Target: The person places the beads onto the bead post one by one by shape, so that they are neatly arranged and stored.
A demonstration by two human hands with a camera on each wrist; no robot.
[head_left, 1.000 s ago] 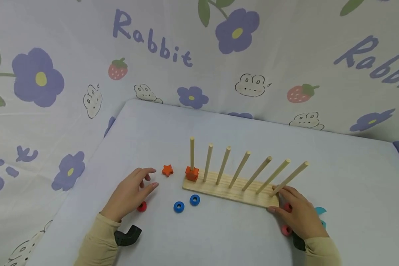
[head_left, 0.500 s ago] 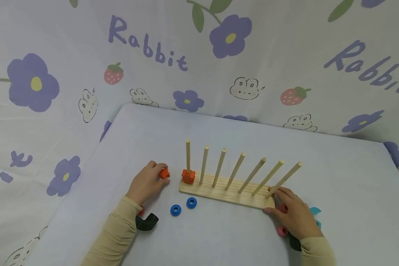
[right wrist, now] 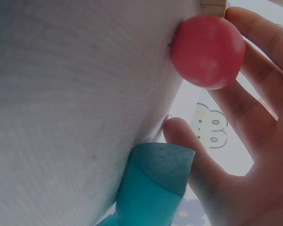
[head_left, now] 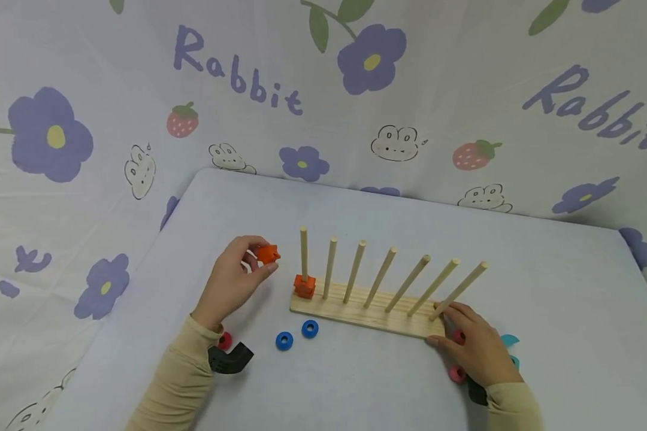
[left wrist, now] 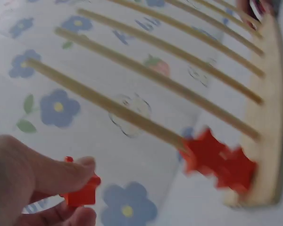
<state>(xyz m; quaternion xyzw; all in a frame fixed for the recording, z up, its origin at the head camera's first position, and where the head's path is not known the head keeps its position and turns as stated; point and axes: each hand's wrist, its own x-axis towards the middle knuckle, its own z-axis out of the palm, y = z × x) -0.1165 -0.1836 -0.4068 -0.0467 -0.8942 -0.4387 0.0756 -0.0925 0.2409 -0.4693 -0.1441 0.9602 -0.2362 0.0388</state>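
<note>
My left hand [head_left: 229, 278] pinches an orange star bead [head_left: 268, 254] between thumb and fingers, raised left of the wooden peg rack [head_left: 356, 314]. In the left wrist view, the star bead [left wrist: 82, 192] shows partly behind the thumb. Two stacked orange-red star beads [left wrist: 205, 150] sit at the foot of the leftmost peg; the other upright pegs are bare. At the rack's right end, my right hand [head_left: 477, 344] grips the base, thumb at the front corner and fingers behind. A round pink-red bead [right wrist: 208, 52] lies beside those fingers in the right wrist view.
Two blue ring beads [head_left: 284, 340] lie in front of the rack. A red bead [head_left: 225, 341] is near the left wrist. Close to the right hand are a pink bead [head_left: 457, 374] and a turquoise crescent piece [head_left: 509, 340]. Patterned cloth [head_left: 323, 108] hangs behind the table.
My left hand reached the loose star bead on the table, pinched it and lifted it up beside the leftmost peg. The right hand keeps its hold on the rack's end.
</note>
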